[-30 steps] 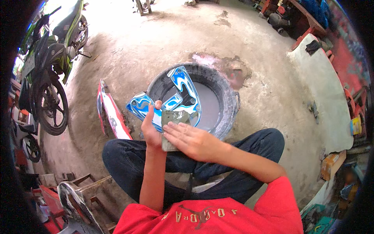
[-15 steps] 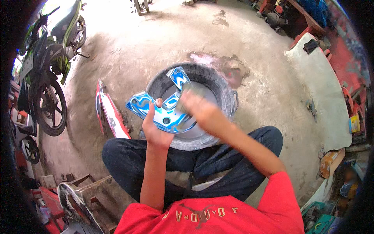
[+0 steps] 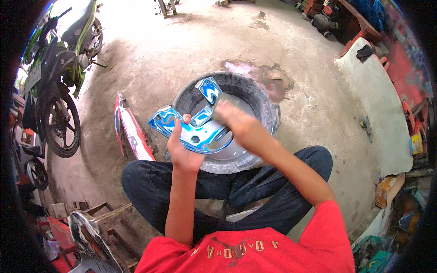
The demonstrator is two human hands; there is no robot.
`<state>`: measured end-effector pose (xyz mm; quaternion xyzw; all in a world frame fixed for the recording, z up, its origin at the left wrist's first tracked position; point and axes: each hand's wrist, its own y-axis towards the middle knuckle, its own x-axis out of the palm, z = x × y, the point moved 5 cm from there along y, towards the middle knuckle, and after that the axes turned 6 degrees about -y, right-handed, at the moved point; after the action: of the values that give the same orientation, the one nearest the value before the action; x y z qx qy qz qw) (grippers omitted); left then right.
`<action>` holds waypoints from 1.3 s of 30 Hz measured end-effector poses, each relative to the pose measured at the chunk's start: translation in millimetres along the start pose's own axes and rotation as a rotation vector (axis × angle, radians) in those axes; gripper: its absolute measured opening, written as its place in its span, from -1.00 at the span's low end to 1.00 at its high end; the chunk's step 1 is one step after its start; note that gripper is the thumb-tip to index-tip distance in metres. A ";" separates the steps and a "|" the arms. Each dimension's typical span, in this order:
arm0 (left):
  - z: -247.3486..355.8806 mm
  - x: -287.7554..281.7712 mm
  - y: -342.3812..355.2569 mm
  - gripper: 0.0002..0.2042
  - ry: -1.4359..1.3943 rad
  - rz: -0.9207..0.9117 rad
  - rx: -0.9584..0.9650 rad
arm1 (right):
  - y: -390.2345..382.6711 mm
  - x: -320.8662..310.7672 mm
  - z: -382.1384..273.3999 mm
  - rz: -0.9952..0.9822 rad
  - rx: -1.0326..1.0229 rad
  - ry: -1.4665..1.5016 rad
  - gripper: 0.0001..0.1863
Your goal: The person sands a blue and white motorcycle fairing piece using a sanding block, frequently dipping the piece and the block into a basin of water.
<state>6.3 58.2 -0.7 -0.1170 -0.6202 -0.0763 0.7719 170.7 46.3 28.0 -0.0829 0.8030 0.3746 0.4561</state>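
Note:
A glossy motorcycle body panel (image 3: 186, 135), V-shaped with blue and white swirls and round holes, is tilted over a dark round basin (image 3: 184, 95). My left hand (image 3: 184, 154) grips its near edge, with the thumb on the upper face and the other fingers mostly hidden beneath. Over the inner bend and right side of the panel, my right hand (image 3: 239, 123) is closed, its fingers blurred by motion. Something thin and greyish seems to be under those fingertips, too smeared to name. Cloudy liquid shows inside the basin.
A red and white body panel (image 3: 133, 132) lies on the floor left of the basin. Motorcycles (image 3: 59, 100) stand at the far left. Beside my left knee is a wooden frame (image 3: 111, 214). A pale sheet (image 3: 371, 100) and a cardboard box (image 3: 388, 190) are at the right.
My right hand has shifted slightly on the panel and stays motion-blurred. The left hand keeps its hold. The whole view has moved a little.

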 end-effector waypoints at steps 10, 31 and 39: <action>-0.9 12.1 -6.9 -0.75 0.023 0.015 -0.004 | -2.0 -2.6 1.8 0.088 0.031 -0.115 -0.51; 13.2 -9.4 1.6 -0.76 -0.002 -0.098 -0.046 | -4.6 7.0 -48.3 0.006 -0.085 -0.084 -0.50; 3.3 9.2 -5.1 -0.79 0.057 0.008 -0.020 | -4.5 4.7 -9.4 0.008 0.079 -0.043 -0.51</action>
<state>3.9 54.5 9.4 -0.1251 -0.5967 -0.0827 0.7883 163.9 37.8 24.8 -0.0534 0.8074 0.3464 0.4747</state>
